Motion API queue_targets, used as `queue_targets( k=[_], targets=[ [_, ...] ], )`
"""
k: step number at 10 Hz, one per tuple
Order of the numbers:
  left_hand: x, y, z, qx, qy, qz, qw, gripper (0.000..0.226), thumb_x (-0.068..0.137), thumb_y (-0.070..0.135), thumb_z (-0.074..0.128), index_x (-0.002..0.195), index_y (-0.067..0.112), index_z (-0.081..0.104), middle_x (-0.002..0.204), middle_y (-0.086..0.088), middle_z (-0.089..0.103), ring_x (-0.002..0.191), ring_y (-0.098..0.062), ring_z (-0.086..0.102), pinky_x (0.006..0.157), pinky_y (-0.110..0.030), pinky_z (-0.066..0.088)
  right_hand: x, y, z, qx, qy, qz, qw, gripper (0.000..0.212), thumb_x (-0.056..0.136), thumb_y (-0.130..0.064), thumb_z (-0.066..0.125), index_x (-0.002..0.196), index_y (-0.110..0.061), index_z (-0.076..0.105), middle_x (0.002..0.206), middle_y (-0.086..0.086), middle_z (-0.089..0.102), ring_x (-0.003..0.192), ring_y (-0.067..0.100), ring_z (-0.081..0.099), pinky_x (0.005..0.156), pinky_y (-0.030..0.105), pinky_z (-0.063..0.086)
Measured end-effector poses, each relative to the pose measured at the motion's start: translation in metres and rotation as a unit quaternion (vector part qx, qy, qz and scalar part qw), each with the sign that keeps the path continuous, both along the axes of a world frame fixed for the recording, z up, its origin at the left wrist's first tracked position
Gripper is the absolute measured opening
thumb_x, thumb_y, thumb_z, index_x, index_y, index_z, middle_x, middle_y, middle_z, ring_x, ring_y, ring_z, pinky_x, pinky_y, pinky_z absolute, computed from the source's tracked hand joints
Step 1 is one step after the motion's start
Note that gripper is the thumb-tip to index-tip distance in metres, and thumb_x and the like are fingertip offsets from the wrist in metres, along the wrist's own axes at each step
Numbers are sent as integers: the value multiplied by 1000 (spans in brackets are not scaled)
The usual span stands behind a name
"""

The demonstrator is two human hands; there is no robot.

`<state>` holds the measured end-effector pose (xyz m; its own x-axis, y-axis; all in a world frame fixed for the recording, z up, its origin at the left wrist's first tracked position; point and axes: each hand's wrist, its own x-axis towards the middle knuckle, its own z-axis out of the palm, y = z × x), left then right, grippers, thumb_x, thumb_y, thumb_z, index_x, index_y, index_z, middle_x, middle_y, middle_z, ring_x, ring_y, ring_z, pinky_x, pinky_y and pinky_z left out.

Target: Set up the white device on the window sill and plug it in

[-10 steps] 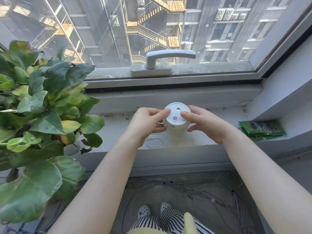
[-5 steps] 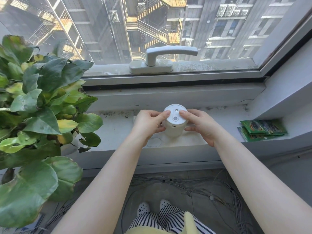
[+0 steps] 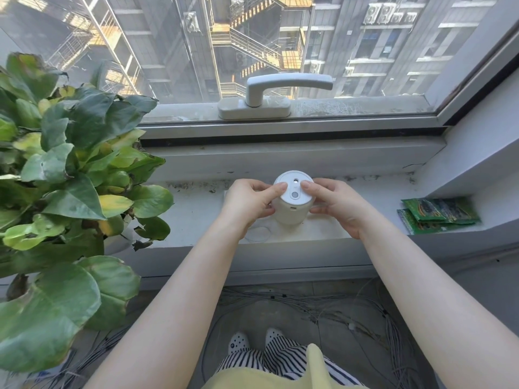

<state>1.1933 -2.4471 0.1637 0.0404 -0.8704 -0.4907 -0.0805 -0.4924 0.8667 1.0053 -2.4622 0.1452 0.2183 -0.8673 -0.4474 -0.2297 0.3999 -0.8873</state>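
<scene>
White device (image 3: pixel 292 209) on the sill (image 3: pixel 365 220), gripped by both hands (image 3: pixel 250 202) (image 3: pixel 338 204); green packets' (image 3: pixel 438 211) print unreadable

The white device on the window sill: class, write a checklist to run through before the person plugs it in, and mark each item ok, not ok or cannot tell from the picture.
1. White device stands upright on the window sill: ok.
2. Left hand and right hand both steady it: ok.
3. Small port low on its front side faces the person, unblocked: ok.
4. Cable plugged into that port: not ok, nothing is in it.
5. Thin white cable loop lies on the sill by the left wrist; its plug end: cannot tell.
6. Green packets and plant stand clear of the device: ok.
</scene>
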Motion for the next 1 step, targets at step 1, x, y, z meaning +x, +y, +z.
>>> queue_targets(
  k=[1],
  targets=[
    [-1, 0, 0, -11, -25, 6, 1000, 49, 75, 39, 74, 107, 3, 69, 108, -11, 70, 94, -20, 71, 77, -25, 60, 1, 1, 1, 0, 3, -2, 1000, 45, 80, -52, 64, 112, -22, 70, 111, -3, 73, 111, 16, 64, 84, 28, 49]
  ],
)
